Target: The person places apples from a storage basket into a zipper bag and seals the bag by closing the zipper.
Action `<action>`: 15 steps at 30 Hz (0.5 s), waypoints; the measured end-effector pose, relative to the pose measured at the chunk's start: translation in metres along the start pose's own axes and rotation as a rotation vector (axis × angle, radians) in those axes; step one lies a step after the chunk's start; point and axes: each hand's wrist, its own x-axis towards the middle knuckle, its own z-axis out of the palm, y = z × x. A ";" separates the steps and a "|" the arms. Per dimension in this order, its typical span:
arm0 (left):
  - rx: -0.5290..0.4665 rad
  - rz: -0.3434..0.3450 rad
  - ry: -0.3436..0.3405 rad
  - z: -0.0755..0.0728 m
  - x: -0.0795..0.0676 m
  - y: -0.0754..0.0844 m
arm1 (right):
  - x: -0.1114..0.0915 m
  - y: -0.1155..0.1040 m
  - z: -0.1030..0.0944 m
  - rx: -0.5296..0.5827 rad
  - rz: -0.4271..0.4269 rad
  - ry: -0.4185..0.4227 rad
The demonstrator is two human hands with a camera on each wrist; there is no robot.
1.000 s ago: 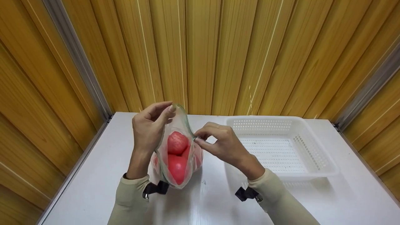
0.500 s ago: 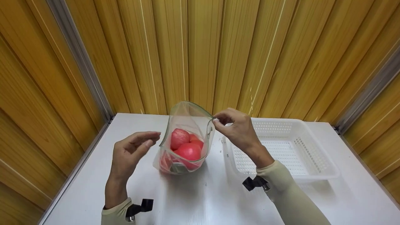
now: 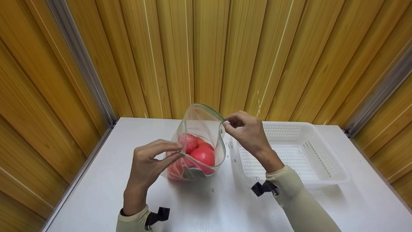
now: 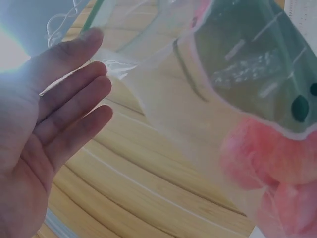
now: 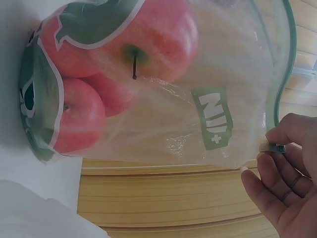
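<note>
A clear plastic zip bag (image 3: pixel 206 107) with a green-edged mouth stands on the white table, its opening spread wide. Inside lie several red apples (image 3: pixel 204 156); one shows its stem in the right wrist view. Thumb and fingers of my left hand (image 3: pixel 150 161) pinch the left front part of the rim. At the right corner of the mouth, my right hand (image 3: pixel 248 131) pinches the rim; in the right wrist view a small green tab (image 5: pixel 274 148) sits between its fingers. Green printed patches cover part of the bag's lower side.
To the right stands a white perforated plastic basket (image 3: pixel 336 161), close beside the bag and partly behind my right forearm. Yellow wood-patterned walls (image 3: pixel 206 64) enclose the white table (image 3: pixel 96 180) at the back and sides.
My left hand lets go of the bag's upper rim, lowers to the left, then comes back and grips the left front rim. My right hand moves right, and the mouth is wider.
</note>
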 end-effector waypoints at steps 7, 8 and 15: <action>-0.004 0.040 0.007 0.005 0.003 0.001 | 0.000 0.003 0.000 -0.013 0.019 0.010; -0.007 0.031 -0.009 0.004 0.003 0.002 | 0.000 0.004 0.000 -0.016 0.022 0.012; 0.088 0.076 -0.066 0.008 0.004 0.008 | 0.002 0.005 0.003 -0.017 0.034 0.009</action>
